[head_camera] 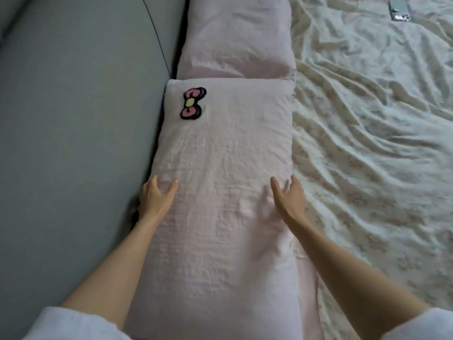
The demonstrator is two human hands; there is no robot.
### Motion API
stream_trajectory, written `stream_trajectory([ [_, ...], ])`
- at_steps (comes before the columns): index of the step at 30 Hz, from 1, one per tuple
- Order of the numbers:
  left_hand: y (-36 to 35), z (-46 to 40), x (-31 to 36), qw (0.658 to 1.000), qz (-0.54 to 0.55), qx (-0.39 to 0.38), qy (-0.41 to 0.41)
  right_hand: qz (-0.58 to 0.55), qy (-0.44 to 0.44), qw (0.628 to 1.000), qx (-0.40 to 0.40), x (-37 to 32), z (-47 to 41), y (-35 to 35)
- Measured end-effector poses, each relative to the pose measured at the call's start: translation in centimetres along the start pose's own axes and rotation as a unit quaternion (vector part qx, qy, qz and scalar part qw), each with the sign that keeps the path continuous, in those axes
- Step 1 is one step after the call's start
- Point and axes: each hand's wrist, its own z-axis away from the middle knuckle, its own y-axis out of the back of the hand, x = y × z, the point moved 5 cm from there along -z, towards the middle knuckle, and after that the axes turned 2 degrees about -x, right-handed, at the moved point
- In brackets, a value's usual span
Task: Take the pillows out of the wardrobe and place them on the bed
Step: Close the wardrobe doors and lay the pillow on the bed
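Note:
A pale pink pillow (220, 153) with a pink and yellow bow patch (193, 103) lies on the bed (367, 133) against the grey headboard (81, 119). A second pale pink pillow (235, 35) lies beyond it, touching its far end. My left hand (155, 197) rests on the near pillow's left edge, fingers apart. My right hand (289, 197) rests on its right side by the edge, fingers spread, holding nothing. The wardrobe is out of view.
A rumpled cream sheet with a faint floral print covers the bed to the right. A phone in a shiny case (399, 9) lies on the sheet at the far right. A thin black cable (157, 35) runs down the headboard.

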Motion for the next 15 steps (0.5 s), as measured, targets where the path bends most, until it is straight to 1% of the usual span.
stream_trajectory([
  [2,-1.4,-2.1,0.4,0.999,-0.032,-0.017,0.018,0.003,-0.048,0.999,-0.012,-0.5,-2.1,-1.1],
  [4,-2.6,-2.8,1.1,0.997,-0.069,-0.009,0.03,0.005,-0.085,0.996,-0.003,-1.0,-3.1,-1.7],
  [5,-3.1,-2.9,1.8,0.996,-0.087,0.012,0.017,-0.005,-0.075,0.997,0.021,-1.3,-3.4,-1.8],
  [7,-3.3,-2.2,3.4,0.991,-0.098,0.084,-0.033,-0.032,-0.032,0.996,0.075,-2.3,-3.1,-1.4],
  [10,-1.8,-0.3,5.2,0.981,-0.045,0.163,-0.09,-0.065,0.004,0.992,0.107,-3.1,-1.6,-0.4],
  [12,-0.5,0.7,5.4,0.978,-0.023,0.179,-0.109,-0.08,0.036,0.989,0.123,-3.5,-0.2,0.6],
  [15,0.4,1.7,6.0,0.978,-0.002,0.167,-0.123,-0.1,0.048,0.984,0.143,-3.8,1.0,1.5],
])
